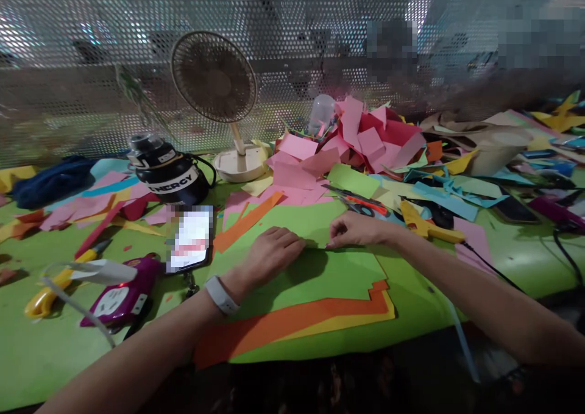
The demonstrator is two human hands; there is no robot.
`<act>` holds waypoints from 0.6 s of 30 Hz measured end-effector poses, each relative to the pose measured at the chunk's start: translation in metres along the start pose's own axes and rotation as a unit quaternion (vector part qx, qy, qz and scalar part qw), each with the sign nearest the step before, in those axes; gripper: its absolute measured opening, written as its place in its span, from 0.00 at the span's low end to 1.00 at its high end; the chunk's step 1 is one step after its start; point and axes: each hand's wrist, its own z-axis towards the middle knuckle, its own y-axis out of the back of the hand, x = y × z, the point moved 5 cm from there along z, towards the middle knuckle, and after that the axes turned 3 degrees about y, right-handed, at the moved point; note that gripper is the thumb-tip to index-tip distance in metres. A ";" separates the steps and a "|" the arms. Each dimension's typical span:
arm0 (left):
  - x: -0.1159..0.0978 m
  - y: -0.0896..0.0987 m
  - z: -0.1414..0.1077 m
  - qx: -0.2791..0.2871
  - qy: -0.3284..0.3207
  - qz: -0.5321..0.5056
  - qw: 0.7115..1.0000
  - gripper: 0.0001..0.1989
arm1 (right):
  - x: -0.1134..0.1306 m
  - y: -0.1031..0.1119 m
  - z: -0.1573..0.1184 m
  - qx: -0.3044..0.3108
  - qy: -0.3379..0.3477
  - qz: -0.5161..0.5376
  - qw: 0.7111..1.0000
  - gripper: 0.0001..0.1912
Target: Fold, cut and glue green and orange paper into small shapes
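My left hand (pixel 275 248) lies flat, fingers stretched out, on a light green paper sheet (pixel 338 277). Its wrist wears a pale band (pixel 222 295). Just to its right, my right hand (pixel 355 230) is closed in a pinch low over the green paper, by a dark edge or fold line between the two hands. What its fingertips hold is too small to make out. Beneath the green sheet, orange paper (pixel 292 319) and yellow paper (pixel 338 324) stick out at the front. An orange strip (pixel 249 221) rests at the sheet's upper left.
Scissors (pixel 361 202) lie behind my right hand, a yellow glue gun (pixel 429 224) to their right. Left are a phone (pixel 191 240), a purple device (pixel 123 292) and a black jar (pixel 171 173). Behind stand a fan (pixel 214 75) and heaped pink paper (pixel 361 136), before a perforated screen.
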 end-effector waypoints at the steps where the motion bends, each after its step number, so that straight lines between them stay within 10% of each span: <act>1: 0.000 -0.002 -0.001 0.003 -0.007 0.001 1.000 0.13 | 0.000 -0.001 -0.001 0.001 -0.001 -0.001 1.000 0.14; 18: 0.003 -0.008 -0.007 -0.012 0.073 -0.087 0.993 0.12 | 0.018 -0.038 -0.037 -0.211 0.168 -0.306 0.913 0.07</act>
